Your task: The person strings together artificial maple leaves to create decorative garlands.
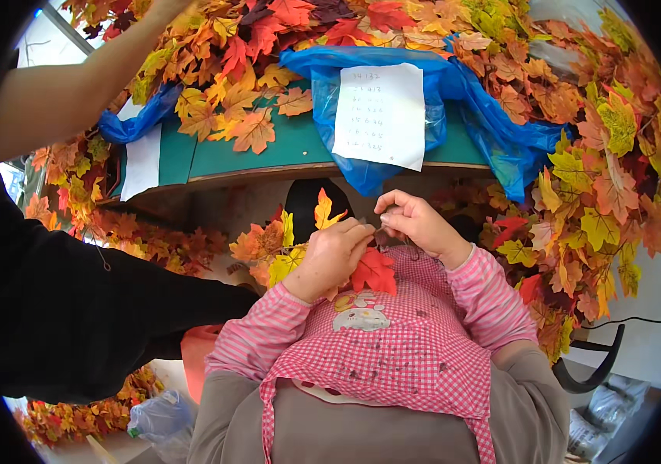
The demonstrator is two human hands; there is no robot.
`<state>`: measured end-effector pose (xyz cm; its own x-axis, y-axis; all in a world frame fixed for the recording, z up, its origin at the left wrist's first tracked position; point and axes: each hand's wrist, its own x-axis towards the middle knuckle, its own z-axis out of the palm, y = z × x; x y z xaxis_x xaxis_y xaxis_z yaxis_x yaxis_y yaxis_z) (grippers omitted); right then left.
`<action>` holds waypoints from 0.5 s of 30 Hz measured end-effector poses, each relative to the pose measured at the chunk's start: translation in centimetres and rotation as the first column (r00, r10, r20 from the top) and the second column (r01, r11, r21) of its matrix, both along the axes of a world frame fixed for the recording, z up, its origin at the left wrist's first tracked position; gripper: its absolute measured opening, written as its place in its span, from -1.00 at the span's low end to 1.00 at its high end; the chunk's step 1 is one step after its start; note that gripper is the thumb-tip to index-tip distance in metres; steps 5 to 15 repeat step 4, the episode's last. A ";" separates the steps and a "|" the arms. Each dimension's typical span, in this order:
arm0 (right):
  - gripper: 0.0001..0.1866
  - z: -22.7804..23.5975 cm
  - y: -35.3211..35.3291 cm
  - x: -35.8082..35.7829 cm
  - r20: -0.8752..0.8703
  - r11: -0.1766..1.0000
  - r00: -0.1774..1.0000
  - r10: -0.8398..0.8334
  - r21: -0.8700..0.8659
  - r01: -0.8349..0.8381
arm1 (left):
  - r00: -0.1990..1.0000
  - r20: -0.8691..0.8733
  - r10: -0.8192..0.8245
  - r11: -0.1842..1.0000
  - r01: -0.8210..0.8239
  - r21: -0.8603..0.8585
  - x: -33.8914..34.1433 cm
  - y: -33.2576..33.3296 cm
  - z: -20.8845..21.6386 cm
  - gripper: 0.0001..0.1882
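My left hand (329, 259) is closed around the stems of a bunch of artificial maple leaves, held above my lap. A red leaf (374, 271) hangs out under its fingers, a yellow-orange leaf (326, 210) sticks up behind it, and a yellow leaf (287, 265) and orange leaves (257, 243) spread to its left. Close by on the right, my right hand (422, 224) pinches a thin dark strand between thumb and forefinger. The strand runs toward my left hand; whether it is stem or wire I cannot tell.
A green table (284, 155) edges the space ahead, heaped with autumn leaves (253, 62). A blue plastic bag (377, 176) and a handwritten white sheet (379, 116) hang over its edge. Leaf garlands (578, 201) drape at right. Another person's arm (75, 97) reaches over from the left.
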<state>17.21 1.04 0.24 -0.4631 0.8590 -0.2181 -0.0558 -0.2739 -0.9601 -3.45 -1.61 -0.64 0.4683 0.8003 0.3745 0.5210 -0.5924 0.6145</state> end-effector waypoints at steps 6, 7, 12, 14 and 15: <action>-0.82 0.0 0.2 0.1 -0.012 0.999 1.000 -0.007 -0.040 0.006 | 1.000 0.009 0.008 0.996 -0.007 -0.086 -0.3 -0.1 -0.3 -0.81; -0.82 0.0 0.2 0.1 -0.012 0.999 1.000 -0.007 -0.040 0.006 | 1.000 0.009 0.008 0.996 -0.007 -0.086 -0.3 -0.1 -0.3 -0.81; -0.82 0.0 0.2 0.1 -0.012 0.999 1.000 -0.007 -0.040 0.006 | 1.000 0.009 0.008 0.996 -0.007 -0.086 -0.3 -0.1 -0.3 -0.81; -0.82 0.0 0.2 0.1 -0.012 0.999 1.000 -0.007 -0.040 0.006 | 1.000 0.009 0.008 0.996 -0.007 -0.086 -0.3 -0.1 -0.3 -0.81; -0.82 0.0 0.2 0.1 -0.012 0.999 1.000 -0.007 -0.040 0.006 | 1.000 0.009 0.008 0.996 -0.007 -0.086 -0.3 -0.1 -0.3 -0.81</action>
